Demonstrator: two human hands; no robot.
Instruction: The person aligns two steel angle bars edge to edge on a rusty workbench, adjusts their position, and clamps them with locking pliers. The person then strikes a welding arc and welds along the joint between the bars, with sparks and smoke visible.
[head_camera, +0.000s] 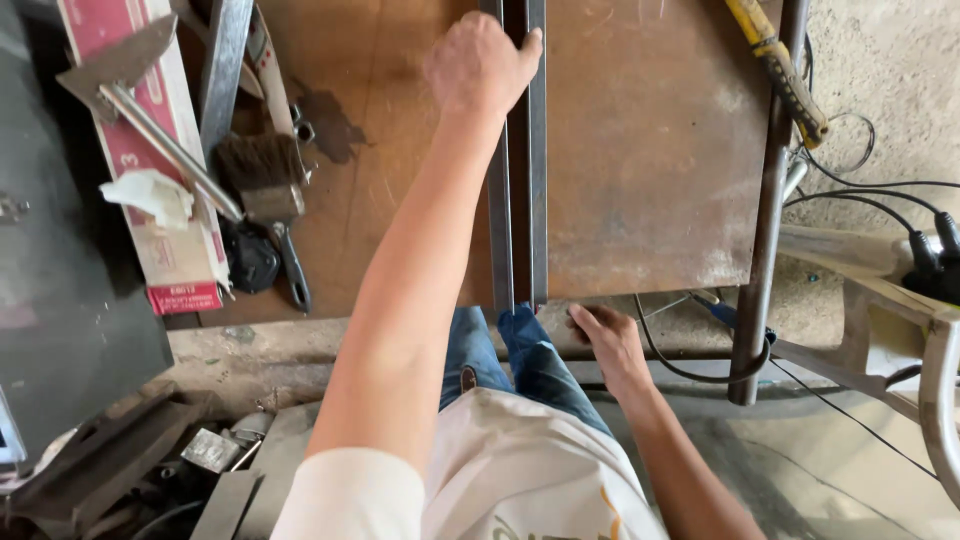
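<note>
A long steel square tube (521, 200) lies lengthwise across a rusty brown metal tabletop (640, 150), its near end overhanging the front edge. My left hand (478, 62) is stretched far forward and grips the tube from the left side, thumb over its top. My right hand (607, 340) is low, just beyond the table's front edge and to the right of the tube's near end, fingers curled on the edge of the frame below; whether it holds anything is hidden.
At the left lie a paint brush (268, 190), a chipping hammer (140, 95) on a long red-and-white box (160, 230), and a flat steel bar (225, 60). A yellow-handled tool (780, 65) rests at the right edge. Cables (880, 190) and metal frames crowd the floor.
</note>
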